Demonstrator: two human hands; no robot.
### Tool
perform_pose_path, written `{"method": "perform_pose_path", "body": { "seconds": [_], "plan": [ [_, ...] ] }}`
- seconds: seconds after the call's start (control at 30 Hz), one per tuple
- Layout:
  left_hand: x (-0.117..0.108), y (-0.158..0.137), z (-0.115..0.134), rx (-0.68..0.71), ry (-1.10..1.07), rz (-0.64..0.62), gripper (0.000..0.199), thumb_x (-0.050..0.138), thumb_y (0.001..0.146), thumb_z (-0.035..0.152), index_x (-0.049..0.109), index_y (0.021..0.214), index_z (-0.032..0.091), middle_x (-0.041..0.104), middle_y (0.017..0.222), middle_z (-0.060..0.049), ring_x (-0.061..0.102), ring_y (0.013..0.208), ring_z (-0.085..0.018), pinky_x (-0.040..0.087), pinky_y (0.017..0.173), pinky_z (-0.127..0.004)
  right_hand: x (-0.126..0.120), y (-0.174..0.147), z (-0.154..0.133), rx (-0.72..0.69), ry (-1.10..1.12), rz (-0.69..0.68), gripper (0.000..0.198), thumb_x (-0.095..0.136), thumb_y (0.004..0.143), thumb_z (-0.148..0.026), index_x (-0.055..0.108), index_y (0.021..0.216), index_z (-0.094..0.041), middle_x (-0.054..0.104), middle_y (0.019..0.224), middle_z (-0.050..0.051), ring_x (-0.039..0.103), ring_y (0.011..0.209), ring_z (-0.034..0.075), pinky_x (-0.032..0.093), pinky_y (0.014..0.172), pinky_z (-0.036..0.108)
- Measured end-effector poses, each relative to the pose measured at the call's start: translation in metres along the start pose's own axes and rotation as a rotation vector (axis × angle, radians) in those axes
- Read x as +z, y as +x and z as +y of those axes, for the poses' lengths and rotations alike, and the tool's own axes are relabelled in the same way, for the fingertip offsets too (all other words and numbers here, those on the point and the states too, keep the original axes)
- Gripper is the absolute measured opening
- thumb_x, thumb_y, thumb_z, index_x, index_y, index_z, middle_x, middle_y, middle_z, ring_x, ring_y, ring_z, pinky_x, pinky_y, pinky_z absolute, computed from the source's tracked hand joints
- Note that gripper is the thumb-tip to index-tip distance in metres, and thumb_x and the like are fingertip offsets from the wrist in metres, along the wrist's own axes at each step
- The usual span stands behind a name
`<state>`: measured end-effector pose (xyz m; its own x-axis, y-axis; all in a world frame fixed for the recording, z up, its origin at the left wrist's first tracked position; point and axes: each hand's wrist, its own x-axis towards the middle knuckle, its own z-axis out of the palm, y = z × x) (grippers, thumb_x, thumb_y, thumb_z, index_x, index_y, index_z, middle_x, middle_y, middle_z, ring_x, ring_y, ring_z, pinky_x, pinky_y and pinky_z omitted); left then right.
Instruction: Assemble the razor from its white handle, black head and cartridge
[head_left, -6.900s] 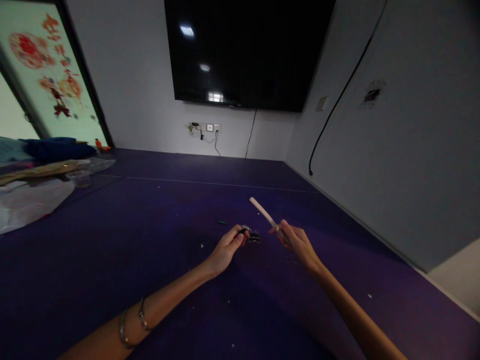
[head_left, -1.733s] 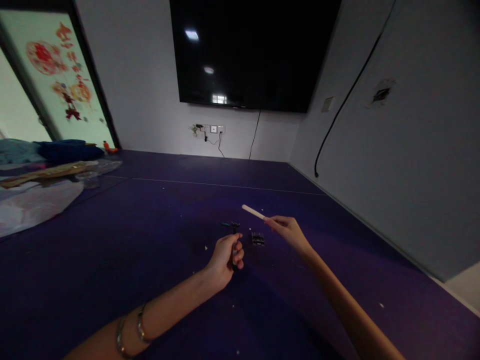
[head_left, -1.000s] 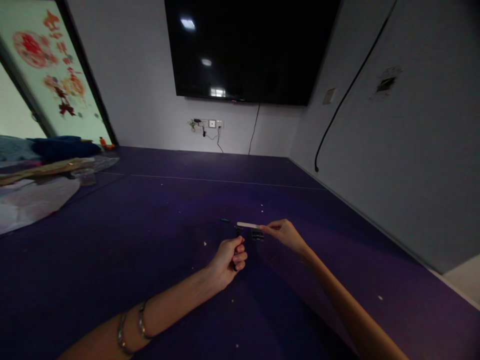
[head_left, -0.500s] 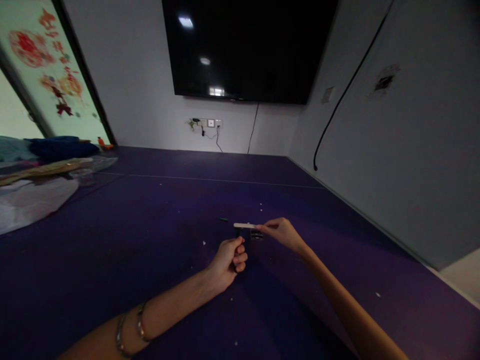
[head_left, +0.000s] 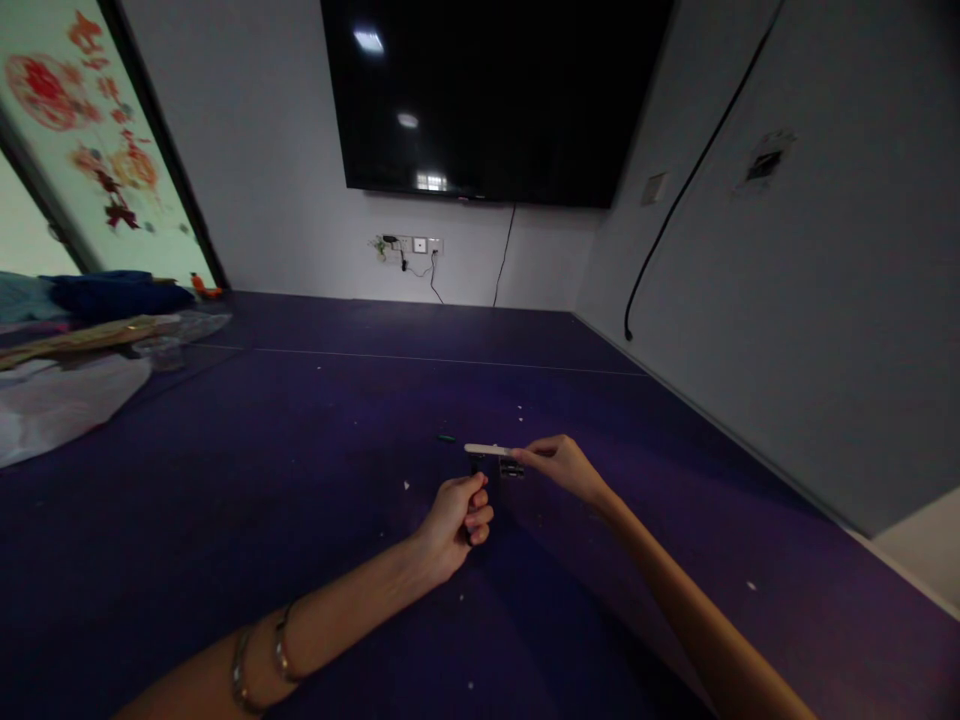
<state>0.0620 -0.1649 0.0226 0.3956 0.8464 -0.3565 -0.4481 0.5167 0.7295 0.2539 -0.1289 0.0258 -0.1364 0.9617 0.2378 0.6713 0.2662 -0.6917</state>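
Observation:
My left hand (head_left: pixel 459 520) is closed in a fist around a thin dark handle (head_left: pixel 478 464), whose upper end rises above the thumb; the rest lies hidden in the fingers. Between the thumb and fingers of my right hand (head_left: pixel 559 463) is a slim white stick (head_left: pixel 486 450), pinched at its right end and pointing left. The stick lies across the top of the dark handle; whether they touch I cannot tell. Just below the right fingertips is a small black object with pale marks (head_left: pixel 511 468), too small to name. A small green piece (head_left: pixel 447 438) lies beyond the stick.
A purple floor-like surface (head_left: pixel 300 420) spreads around, dotted with white scraps (head_left: pixel 406 485). Cloth and plastic bags (head_left: pixel 67 400) are piled at the left. A large television (head_left: pixel 495 100) hangs above wall sockets (head_left: pixel 420 245). A black cable (head_left: pixel 679 200) runs down the right wall.
The view shifts very slightly. Both hands keep their grip, and the white stick's left end has tipped up and left a little.

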Motion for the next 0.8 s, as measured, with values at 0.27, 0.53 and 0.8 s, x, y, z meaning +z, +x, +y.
{"method": "perform_pose_path", "body": {
  "seconds": [0.27,0.53,0.8],
  "plan": [
    [0.002,-0.003,0.001,0.014,0.011,-0.005,0.014,0.041,0.088,0.019,0.043,0.074,0.016,0.035,0.05,0.009,0.022,0.03,0.0,0.01,0.033,-0.018,-0.002,-0.001,0.006,0.038,0.043,-0.004,0.047,0.052,0.075,-0.055,0.072,0.068,-0.014,0.063,0.06,0.003,0.051,0.055,0.013,0.033,0.051,0.023],
    [0.004,-0.002,0.005,-0.001,-0.026,0.001,0.019,0.038,0.089,0.015,0.04,0.07,0.016,0.035,0.049,0.009,0.022,0.029,0.0,0.009,0.033,-0.018,-0.002,0.0,0.013,0.069,0.049,-0.004,0.047,0.053,0.074,-0.056,0.071,0.067,-0.012,0.056,0.055,0.0,0.045,0.051,0.01,0.028,0.048,0.022],
    [0.002,-0.001,0.006,0.03,-0.027,-0.02,0.014,0.043,0.086,0.017,0.042,0.072,0.017,0.035,0.049,0.009,0.022,0.03,-0.001,0.01,0.032,-0.019,-0.002,0.002,0.024,0.116,0.076,0.083,0.046,0.056,0.072,-0.055,0.073,0.07,-0.013,0.053,0.051,-0.001,0.041,0.048,0.009,0.027,0.045,0.022]
  ]
}}
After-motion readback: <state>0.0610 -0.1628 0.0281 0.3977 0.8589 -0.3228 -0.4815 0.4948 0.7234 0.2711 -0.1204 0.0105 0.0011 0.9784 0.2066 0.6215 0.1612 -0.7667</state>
